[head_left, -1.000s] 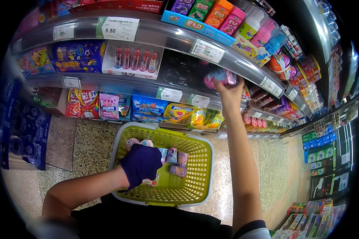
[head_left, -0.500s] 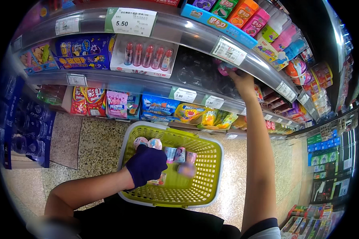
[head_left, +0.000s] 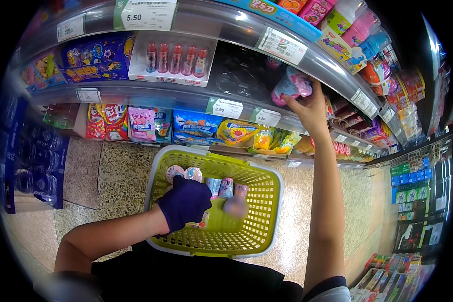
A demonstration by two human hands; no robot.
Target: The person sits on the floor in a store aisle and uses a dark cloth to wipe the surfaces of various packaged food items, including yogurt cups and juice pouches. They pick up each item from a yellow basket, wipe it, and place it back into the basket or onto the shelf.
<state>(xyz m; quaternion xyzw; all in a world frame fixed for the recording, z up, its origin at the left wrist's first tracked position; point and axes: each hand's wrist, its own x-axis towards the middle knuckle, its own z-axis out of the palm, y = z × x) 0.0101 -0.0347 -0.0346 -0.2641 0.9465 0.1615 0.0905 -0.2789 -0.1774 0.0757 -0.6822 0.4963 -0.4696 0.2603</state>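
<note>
My right hand [head_left: 308,109], bare, is closed on a small rounded pink container [head_left: 290,87] with a printed picture. It holds the container at the front of the middle shelf, beside a dark tray with clear plastic hollows [head_left: 241,75]. My left hand [head_left: 185,205], in a dark purple glove, makes a fist over the left side of a yellow-green shopping basket [head_left: 256,239]. What the fist grips, if anything, is hidden. Inside the basket lie two round patterned packs [head_left: 184,173], several small printed cylinders [head_left: 226,187] and a blurred round item [head_left: 235,207].
Left of the tray stands a white display box [head_left: 171,73] of several red-capped tubes. Candy bags [head_left: 194,126] line the lower shelf. The curved shelf edge [head_left: 246,25] with price tags overhangs my right hand. Dark blue hanging packs [head_left: 40,166] are at left.
My right hand has drawn the pink container out from the back of the shelf toward its front edge. My left fist stays over the basket.
</note>
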